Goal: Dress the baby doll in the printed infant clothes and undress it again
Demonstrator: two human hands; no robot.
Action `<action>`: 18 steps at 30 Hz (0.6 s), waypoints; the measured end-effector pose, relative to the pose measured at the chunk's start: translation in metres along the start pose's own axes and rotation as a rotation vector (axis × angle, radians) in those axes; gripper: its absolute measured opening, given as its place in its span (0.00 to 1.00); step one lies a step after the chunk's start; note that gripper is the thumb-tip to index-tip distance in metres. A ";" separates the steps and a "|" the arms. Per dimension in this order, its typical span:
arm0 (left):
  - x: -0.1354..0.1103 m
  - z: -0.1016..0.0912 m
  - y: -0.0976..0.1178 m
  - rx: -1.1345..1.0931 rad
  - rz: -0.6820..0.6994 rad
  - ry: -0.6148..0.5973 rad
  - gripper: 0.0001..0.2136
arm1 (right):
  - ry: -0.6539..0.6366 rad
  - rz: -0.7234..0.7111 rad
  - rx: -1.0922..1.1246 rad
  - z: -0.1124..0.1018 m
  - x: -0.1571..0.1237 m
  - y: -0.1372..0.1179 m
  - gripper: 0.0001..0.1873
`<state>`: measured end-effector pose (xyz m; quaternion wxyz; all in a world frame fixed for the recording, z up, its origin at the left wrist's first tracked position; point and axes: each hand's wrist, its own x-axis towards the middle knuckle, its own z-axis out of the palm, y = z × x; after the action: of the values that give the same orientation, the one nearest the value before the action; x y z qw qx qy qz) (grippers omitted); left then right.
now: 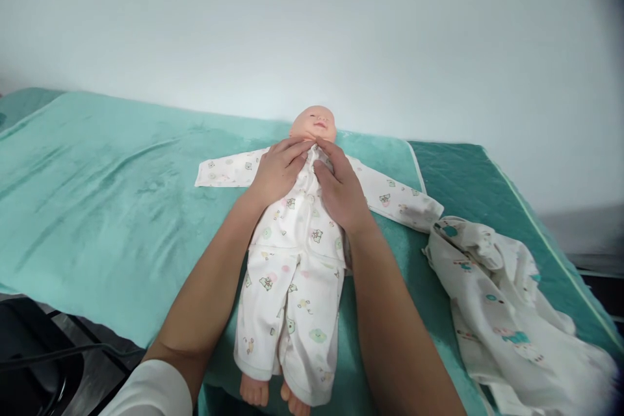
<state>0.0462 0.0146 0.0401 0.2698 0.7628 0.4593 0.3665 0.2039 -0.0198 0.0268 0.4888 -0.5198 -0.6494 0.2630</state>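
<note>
A baby doll (319, 122) lies on its back, head at the far side and bare feet toward me. It wears a white long-sleeved baby shirt (280, 224) and matching baby pants (292, 299), both with small animal prints. Both my hands are at the shirt's neckline, just below the doll's chin. My left hand (280, 170) rests over one side of the chest, its fingertips closed on the collar edge. Opposite it, my right hand (345, 194) has index finger and thumb at the front opening, holding the fabric. The fastening between my fingertips is mostly hidden. Both sleeves stretch out sideways.
A light green blanket (97, 208) covers the table, with a darker green quilted cover (453, 172) at the right. A crumpled white printed baby garment (507, 312) lies at the right, against the sleeve end. A pale wall (292, 26) stands behind; a black chair (34, 351) is lower left.
</note>
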 end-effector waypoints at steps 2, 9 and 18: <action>0.000 0.000 -0.001 0.011 0.012 -0.005 0.19 | -0.003 0.004 -0.005 0.000 0.000 0.002 0.25; -0.002 -0.001 0.001 0.056 0.015 -0.029 0.20 | 0.012 0.013 -0.033 0.000 0.000 0.002 0.24; -0.004 -0.003 0.006 0.139 0.021 -0.067 0.21 | 0.106 0.002 0.015 0.004 -0.001 0.002 0.19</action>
<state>0.0454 0.0086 0.0450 0.2275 0.7964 0.4663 0.3108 0.2013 -0.0196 0.0235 0.5262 -0.5302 -0.6199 0.2404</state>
